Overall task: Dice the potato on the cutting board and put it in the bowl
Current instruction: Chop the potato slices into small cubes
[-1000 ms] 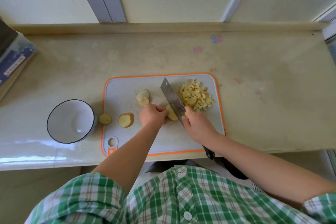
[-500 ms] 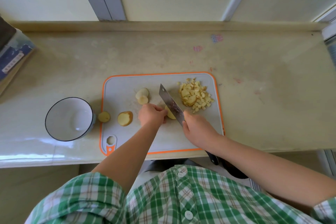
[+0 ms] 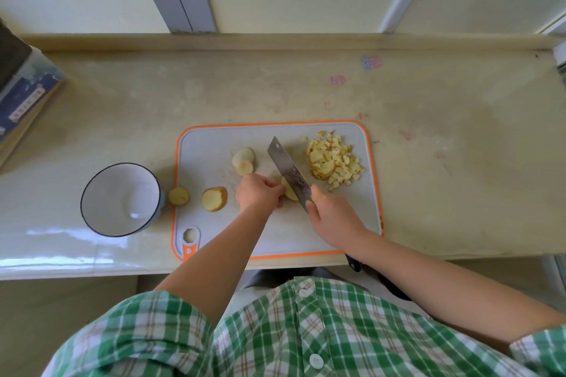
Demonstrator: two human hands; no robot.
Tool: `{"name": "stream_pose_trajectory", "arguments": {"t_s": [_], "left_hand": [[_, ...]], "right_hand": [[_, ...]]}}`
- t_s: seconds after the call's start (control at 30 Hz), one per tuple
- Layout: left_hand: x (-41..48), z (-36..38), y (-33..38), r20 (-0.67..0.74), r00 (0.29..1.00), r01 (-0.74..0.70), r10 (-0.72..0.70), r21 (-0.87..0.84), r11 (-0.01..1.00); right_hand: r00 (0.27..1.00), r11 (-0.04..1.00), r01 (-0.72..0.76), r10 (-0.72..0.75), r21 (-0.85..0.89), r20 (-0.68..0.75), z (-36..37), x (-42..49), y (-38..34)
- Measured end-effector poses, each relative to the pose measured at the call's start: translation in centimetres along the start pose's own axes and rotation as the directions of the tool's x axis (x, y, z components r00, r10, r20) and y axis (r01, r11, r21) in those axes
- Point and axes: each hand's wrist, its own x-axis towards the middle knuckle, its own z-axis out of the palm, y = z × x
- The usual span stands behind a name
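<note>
At the far left we see a blue box (image 3: 27, 92) lying on the counter (image 3: 444, 162), well apart from the white bowl (image 3: 116, 193). The bowl stands upright near the counter's front edge, its white inside showing. Just beside the bowl, a small potato end (image 3: 179, 196) sits on the orange left rim of the cutting board (image 3: 208, 147). A bigger potato chunk (image 3: 214, 199) lies a little further in. Behind it two pale slices (image 3: 243, 161) overlap, with bare board between them and the back rim.

At mid-board the left hand (image 3: 258, 193) curls its fingers down on a potato piece (image 3: 289, 191), knuckles toward the knife (image 3: 288, 171). The blade crosses that piece, its tip pointing back and left. The right hand (image 3: 332, 214) is wrapped round the handle, whose dark butt pokes out past the counter's front edge.

The diced potato (image 3: 332, 162) is heaped near the board's right rear corner, close to the orange rim. Right of the board, a broad stretch of counter runs on to the frame's edge.
</note>
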Motion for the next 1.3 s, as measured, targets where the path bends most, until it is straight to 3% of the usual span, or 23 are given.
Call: {"name": "stream_pose_trajectory", "arguments": {"t_s": [0.27, 0.6, 1.1, 1.3], "left_hand": [[-0.5, -0.2, -0.4, 0.041, 0.999, 0.023, -0.02, -0.075, 0.997], [-0.1, 0.0, -0.5, 0.043, 0.999, 0.018, -0.017, -0.022, 1.0], [0.1, -0.1, 0.1, 0.041, 0.999, 0.028, -0.03, 0.05, 0.998], [-0.1, -0.3, 0.0, 0.058, 0.997, -0.059, 0.052, 0.119, 0.991]], "right_hand": [[0.998, 0.997, 0.055, -0.054, -0.05, 0.008, -2.6, 0.3, -0.5], [0.992, 0.991, 0.068, -0.055, -0.113, 0.113, -2.4, -0.8, -1.0], [1.0, 0.999, 0.016, -0.015, -0.046, 0.023, 0.5, -0.8, -0.8], [0.997, 0.998, 0.07, -0.07, -0.001, -0.011, -0.4, -0.3, 0.1]]}}
